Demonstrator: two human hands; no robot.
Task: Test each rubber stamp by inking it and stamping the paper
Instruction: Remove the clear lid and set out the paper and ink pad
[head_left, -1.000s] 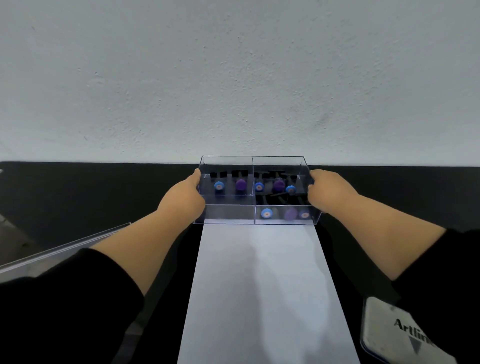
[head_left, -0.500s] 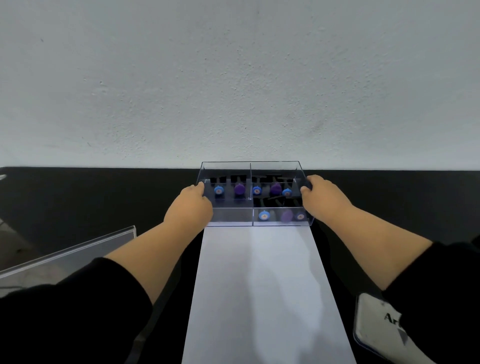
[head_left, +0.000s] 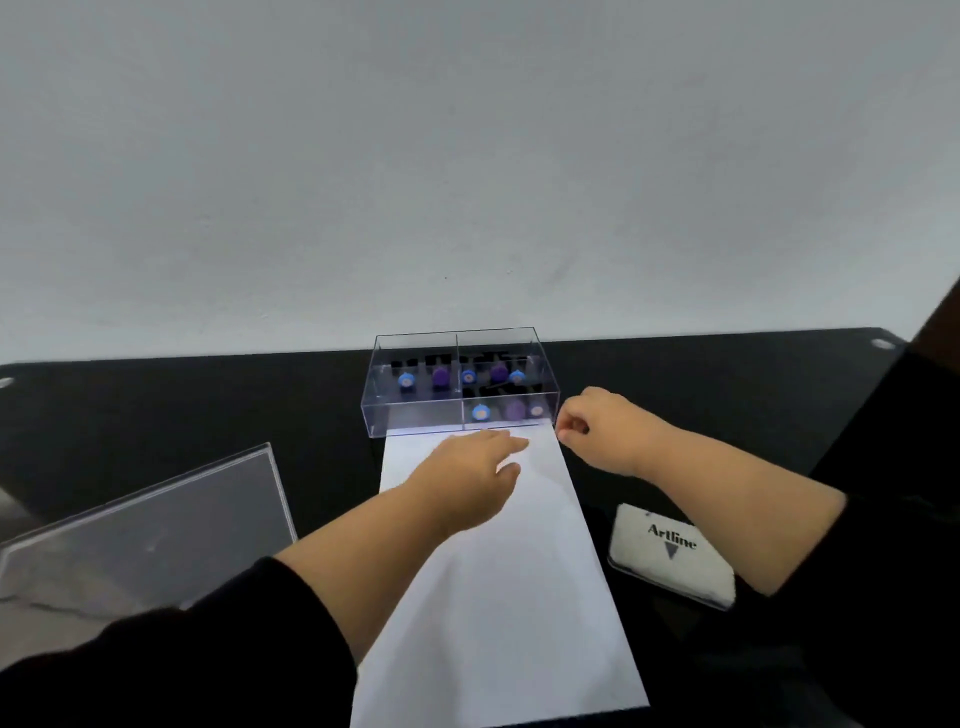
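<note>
A clear divided box (head_left: 415, 418) stands at the far end of the white paper (head_left: 498, 613). Several rubber stamps (head_left: 480, 411) with blue and purple knobs sit in its compartments. My left hand (head_left: 467, 475) lies flat on the paper's top end, fingers spread, just in front of the box. My right hand (head_left: 602, 434) is curled at the paper's top right corner, beside the box's right front corner; whether it pinches the paper I cannot tell. The closed Artline ink pad (head_left: 672, 553) lies right of the paper, under my right forearm.
A clear acrylic lid (head_left: 150, 525) lies at the left on the black table (head_left: 208, 405). A white wall rises right behind the box.
Both hands have let go of the box's sides. My left hand moved onto the paper; my right hand dropped to the paper's corner. The box now stands on the table.
</note>
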